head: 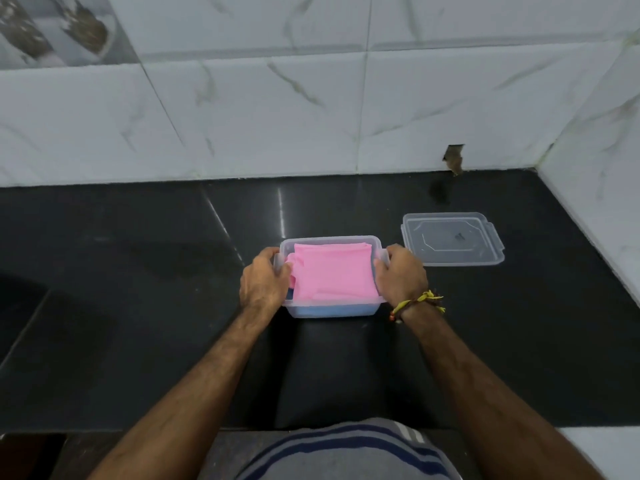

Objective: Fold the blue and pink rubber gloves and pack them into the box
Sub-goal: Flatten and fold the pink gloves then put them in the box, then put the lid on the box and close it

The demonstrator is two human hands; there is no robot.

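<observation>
The left hand [262, 284] and right hand [401, 276] curl their fingers [284, 270] over opposite rims of the clear box [332, 311] on the counter [138, 306], apparently steadying it, with the folded pink glove [330, 271] between them atop the blue glove [332, 309], and the lid [452, 239] lying beyond the right fingers.

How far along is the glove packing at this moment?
Done: the folded pink glove lies on top in the box, and blue glove shows through the front wall beneath it. In hand: the left hand and right hand grip the box's two ends. Left: nothing of the folding shows undone; the lid lies off on the counter to the right, should closing be wanted.
</observation>
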